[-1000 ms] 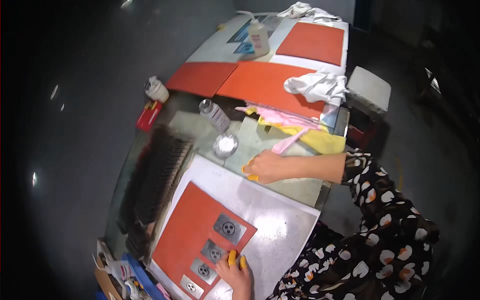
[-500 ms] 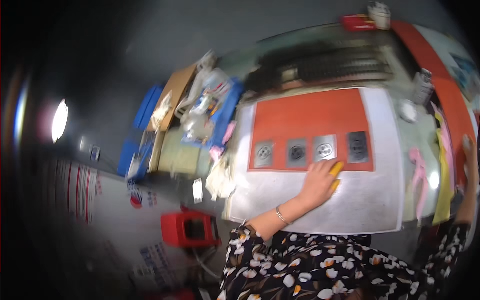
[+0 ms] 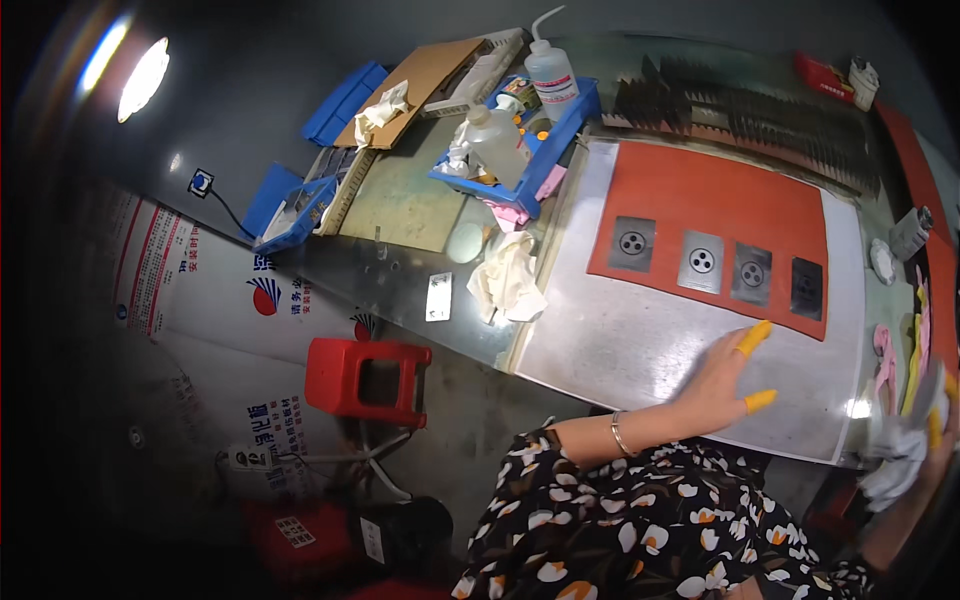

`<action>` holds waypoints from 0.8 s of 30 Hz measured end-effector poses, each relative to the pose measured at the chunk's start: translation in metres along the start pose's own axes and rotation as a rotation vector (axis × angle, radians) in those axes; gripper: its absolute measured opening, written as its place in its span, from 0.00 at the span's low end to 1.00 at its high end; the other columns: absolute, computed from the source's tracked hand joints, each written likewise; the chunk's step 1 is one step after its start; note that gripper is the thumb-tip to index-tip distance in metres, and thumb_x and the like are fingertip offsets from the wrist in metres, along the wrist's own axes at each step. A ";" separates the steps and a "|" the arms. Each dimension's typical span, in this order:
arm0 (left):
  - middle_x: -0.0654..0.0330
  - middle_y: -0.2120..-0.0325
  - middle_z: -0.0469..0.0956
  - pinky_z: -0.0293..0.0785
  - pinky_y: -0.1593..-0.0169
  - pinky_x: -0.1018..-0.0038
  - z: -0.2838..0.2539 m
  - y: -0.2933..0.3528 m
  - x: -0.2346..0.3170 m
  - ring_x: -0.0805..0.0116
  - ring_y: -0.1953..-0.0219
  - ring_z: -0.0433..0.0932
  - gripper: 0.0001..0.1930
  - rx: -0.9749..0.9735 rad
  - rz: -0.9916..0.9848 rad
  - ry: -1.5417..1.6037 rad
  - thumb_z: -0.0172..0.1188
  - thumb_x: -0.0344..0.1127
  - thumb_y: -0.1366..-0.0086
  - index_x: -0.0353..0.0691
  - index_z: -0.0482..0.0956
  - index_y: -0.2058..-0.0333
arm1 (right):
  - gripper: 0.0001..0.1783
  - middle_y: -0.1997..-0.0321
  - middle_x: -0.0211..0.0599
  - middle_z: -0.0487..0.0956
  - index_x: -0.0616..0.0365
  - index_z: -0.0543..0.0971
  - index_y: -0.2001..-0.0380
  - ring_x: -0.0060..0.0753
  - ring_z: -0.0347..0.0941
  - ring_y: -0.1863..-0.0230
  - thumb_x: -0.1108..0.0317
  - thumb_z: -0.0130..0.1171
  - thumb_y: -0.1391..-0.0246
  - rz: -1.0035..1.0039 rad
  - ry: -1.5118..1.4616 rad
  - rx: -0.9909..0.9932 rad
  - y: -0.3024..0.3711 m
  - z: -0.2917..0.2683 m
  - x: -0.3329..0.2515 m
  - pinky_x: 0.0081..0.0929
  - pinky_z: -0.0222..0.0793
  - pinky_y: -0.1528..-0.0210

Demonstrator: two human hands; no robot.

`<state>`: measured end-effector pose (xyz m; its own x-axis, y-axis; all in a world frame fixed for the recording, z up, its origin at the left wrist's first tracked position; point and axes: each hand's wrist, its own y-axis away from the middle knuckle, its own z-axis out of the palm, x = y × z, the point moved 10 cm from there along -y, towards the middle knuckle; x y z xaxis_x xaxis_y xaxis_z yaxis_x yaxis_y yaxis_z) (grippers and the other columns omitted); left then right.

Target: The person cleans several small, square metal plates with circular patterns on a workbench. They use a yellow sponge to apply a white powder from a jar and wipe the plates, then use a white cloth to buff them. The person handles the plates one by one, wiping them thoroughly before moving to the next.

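Note:
My left hand hovers over the silver metal sheet, just in front of the orange mat. It is open and holds nothing; its thumb and index finger, both in yellow finger cots, are spread apart. On the mat's near part lies a row of several small rectangular metal plates, each with a round pattern of holes or dots. At the right rim my right hand, partly smeared by motion, grips a crumpled whitish cloth. A yellow cot shows on that hand too.
Rows of dark thin plates stand behind the mat. To the left are a blue tray with bottles, crumpled white paper and a red stool. Pink cloth and a metal can are at the right.
The view has swung, so the bench appears tilted. My left hand has drawn back from the plates, its fingers now spread. My right hand has come nearer with the cloth now visible.

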<state>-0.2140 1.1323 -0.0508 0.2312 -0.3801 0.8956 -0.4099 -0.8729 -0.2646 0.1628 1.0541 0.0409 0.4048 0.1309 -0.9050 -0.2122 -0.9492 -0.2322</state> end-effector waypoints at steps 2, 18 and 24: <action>0.47 0.41 0.54 0.50 0.37 0.63 -0.002 -0.002 0.012 0.50 0.39 0.53 0.42 -0.069 -0.040 0.111 0.66 0.42 0.52 0.37 0.56 0.41 | 0.28 0.52 0.36 0.72 0.63 0.66 0.51 0.27 0.69 0.53 0.60 0.59 0.53 0.034 -0.251 -0.221 -0.002 0.124 -0.010 0.24 0.65 0.51; 0.59 0.53 0.72 0.66 0.49 0.74 -0.127 0.057 -0.086 0.73 0.52 0.70 0.27 0.238 -0.197 0.902 0.61 0.30 0.45 0.35 0.64 0.46 | 0.22 0.56 0.35 0.75 0.63 0.69 0.52 0.26 0.74 0.58 0.68 0.60 0.50 0.297 -0.310 -0.810 0.006 0.481 -0.048 0.25 0.70 0.56; 0.58 0.58 0.75 0.68 0.50 0.72 -0.143 0.074 -0.112 0.69 0.54 0.73 0.16 0.471 -0.205 0.823 0.51 0.24 0.43 0.34 0.71 0.54 | 0.29 0.52 0.40 0.74 0.65 0.71 0.52 0.32 0.69 0.50 0.62 0.64 0.57 -0.241 0.207 -0.839 -0.034 0.458 -0.101 0.29 0.60 0.44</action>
<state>-0.3968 1.1538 -0.1194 -0.5041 -0.0306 0.8631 0.0062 -0.9995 -0.0318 -0.2785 1.2047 -0.0232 0.5237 0.3768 -0.7640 0.5865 -0.8099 0.0026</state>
